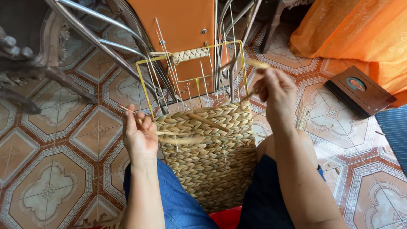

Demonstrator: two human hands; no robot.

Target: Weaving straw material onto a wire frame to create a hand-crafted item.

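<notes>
The left hand (139,136) presses against the side of the half-woven basket (210,148) resting between the person's knees, fingers curled closed around a straw strand (169,133). The right hand (274,90) is raised above the rim, fingertips pinching another strand (256,63). The basket's bottom is hidden behind the blue trousers (178,203); the metal frame (190,63) rises from it.

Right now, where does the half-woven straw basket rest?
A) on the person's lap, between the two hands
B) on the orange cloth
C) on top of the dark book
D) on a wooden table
A: the woven basket lies over the blue-clad knees, with the left hand at its edge and the right hand pulling a straw strand above it.
</notes>
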